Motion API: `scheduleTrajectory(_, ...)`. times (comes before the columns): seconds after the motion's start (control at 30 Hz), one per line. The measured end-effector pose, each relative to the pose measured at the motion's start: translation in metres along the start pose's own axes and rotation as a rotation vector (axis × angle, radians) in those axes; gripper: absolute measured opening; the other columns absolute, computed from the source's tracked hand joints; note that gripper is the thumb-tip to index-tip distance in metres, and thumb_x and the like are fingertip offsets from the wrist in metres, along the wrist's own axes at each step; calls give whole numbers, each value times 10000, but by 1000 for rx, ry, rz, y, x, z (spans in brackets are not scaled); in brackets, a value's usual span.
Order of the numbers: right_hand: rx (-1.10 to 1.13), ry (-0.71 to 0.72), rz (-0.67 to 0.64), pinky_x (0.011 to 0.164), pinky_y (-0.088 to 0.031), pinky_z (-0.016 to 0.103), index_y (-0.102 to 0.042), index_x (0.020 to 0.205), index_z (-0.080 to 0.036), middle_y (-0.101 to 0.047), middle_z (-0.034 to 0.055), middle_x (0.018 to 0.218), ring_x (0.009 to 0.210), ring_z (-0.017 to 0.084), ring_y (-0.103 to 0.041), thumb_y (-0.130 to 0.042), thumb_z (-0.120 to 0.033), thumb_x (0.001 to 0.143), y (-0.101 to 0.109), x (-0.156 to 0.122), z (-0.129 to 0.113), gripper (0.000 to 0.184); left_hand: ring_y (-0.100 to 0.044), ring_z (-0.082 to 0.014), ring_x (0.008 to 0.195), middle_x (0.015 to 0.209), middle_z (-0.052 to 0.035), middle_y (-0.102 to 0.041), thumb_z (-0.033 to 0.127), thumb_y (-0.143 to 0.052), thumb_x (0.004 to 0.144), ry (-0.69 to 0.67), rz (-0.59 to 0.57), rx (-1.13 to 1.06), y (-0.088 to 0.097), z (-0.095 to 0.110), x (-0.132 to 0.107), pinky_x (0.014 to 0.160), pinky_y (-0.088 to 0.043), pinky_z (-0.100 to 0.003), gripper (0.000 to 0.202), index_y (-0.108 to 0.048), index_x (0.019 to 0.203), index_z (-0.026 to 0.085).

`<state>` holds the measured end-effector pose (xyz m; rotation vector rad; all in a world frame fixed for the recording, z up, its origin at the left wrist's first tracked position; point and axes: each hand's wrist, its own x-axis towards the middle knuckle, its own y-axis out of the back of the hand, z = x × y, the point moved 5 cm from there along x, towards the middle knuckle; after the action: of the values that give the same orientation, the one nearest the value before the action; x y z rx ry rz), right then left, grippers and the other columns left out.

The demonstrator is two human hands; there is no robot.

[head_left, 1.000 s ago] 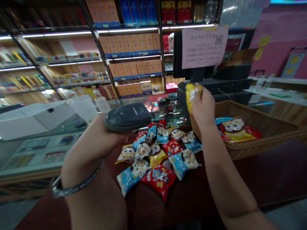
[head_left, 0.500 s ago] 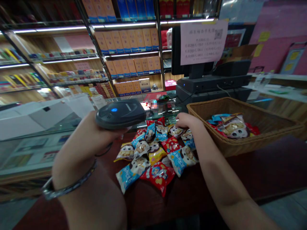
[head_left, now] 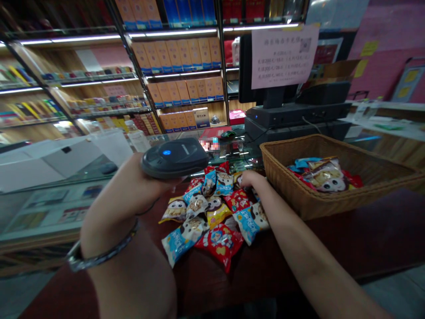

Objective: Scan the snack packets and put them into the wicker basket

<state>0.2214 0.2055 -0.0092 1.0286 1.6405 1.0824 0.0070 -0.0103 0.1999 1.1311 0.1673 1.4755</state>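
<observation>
meanwhile, left hand (head_left: 133,186) grips a barcode scanner (head_left: 175,158); right hand (head_left: 251,179) curls on snack packets (head_left: 212,212), hold unclear.

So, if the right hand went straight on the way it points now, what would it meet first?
Most likely the snack packet at the back of the pile, just ahead of the right hand. Depth is hard to judge here, so the hand may already be touching it.

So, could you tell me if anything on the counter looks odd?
Yes: the snack packets lie in a loose, overlapping heap on the counter, though others sit in the wicker basket beside them.
</observation>
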Motion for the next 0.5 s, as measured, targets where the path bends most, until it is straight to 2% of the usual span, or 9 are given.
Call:
scheduleTrajectory(0.17, 88, -48, 22, 807, -535, 292, -768, 1025, -97, -710, 198, 1143, 1028, 295, -690, -710, -278, 704, 11, 2, 8, 373, -638, -169, 715, 783, 12, -751, 292, -742, 647, 54, 2, 24, 1, -5, 1, 768, -560, -320, 267, -764, 898, 205)
scheduleTrajectory(0.27, 194, -57, 19, 766, -523, 262, -758, 996, -101, -715, 185, 1113, 1022, 279, -686, -711, -288, 698, 23, -1, 9, 355, -669, -184, 772, 858, -2, -780, 291, -753, 640, 45, -1, 22, 2, -8, 1, 807, -564, -331, 324, -767, 955, 213)
scheduleTrajectory(0.4, 375, -88, -23, 674, -517, 290, -729, 868, -98, -722, 158, 839, 827, 266, -703, -641, -273, 747, 37, -15, 11, 230, -684, -192, 897, 1034, -5, -782, 258, -735, 685, -35, 20, -3, 2, -5, 0, 932, -541, -354, 361, -755, 1044, 235)
scheduleTrajectory(0.5, 528, -98, -71, 610, -515, 314, -691, 834, -111, -680, 115, 682, 639, 234, -667, -579, -278, 785, 43, -32, 9, 207, -682, -189, 926, 1056, 0, -779, 255, -719, 712, -57, 29, -7, 2, -4, 0, 963, -530, -355, 361, -750, 1072, 242)
